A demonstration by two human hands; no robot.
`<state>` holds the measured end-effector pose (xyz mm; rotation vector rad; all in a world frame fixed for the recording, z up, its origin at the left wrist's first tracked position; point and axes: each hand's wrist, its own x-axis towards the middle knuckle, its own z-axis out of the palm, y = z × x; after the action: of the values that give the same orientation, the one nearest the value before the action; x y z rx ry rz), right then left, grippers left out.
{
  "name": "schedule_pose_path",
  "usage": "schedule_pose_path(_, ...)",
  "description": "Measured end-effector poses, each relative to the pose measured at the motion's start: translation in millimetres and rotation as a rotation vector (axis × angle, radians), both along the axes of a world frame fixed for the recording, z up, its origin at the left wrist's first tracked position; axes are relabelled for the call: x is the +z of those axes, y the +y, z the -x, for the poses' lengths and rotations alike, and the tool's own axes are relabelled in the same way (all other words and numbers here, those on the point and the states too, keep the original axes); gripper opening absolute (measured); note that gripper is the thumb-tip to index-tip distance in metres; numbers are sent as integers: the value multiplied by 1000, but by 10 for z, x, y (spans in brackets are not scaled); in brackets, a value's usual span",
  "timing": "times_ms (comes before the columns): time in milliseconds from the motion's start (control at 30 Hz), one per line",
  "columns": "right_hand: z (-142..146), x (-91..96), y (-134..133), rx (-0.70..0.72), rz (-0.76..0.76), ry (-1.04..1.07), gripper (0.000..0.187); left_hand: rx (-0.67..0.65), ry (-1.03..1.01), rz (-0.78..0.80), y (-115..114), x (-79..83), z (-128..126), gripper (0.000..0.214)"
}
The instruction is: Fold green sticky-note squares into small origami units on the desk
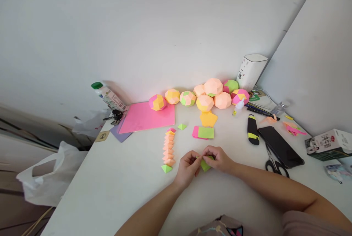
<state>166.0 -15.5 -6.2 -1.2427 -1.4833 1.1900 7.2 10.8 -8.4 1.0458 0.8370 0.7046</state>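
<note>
My left hand [188,166] and my right hand [217,158] meet near the front middle of the table. Between them they pinch a green paper piece [205,165], whose upper edge is partly hidden by my fingers. Just beyond lies a small stack of pink and green paper slips [205,132]. To the left runs a row of folded peach paper pieces [168,146], with a green folded piece [166,168] at its near end. Another green folded piece [182,126] lies apart from the row.
Several faceted paper balls [213,87] line the wall. A pink sheet [148,117] and a bottle [112,96] are at left. On the right are a glue bottle [238,106], a cutter [253,129], a phone [281,146], scissors [276,166] and a milk carton [328,143].
</note>
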Motion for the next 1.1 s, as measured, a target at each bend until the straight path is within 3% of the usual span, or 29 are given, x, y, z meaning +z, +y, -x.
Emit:
schedule_pose_path(100,7,0,0,-4,1,15,6,8,-20,8,-5,-31,6,32)
schedule_pose_path(300,-21,-12,-3,-31,197,203,8,155,-98,136,14,-54,6,31)
schedule_pose_path(500,-62,-30,9,-43,164,406,15,220,-134,195,43,-39,13,29)
schedule_pose_path(767,-31,-18,4,-27,189,209,26,188,-185,209,38,-9,-10,30)
schedule_pose_path(967,-37,-51,16,-55,179,229,28,210,-223,169,31,-25,2,28)
schedule_pose_path(1100,-31,-85,24,-74,155,247,25,144,-135,77,17,-43,3,26)
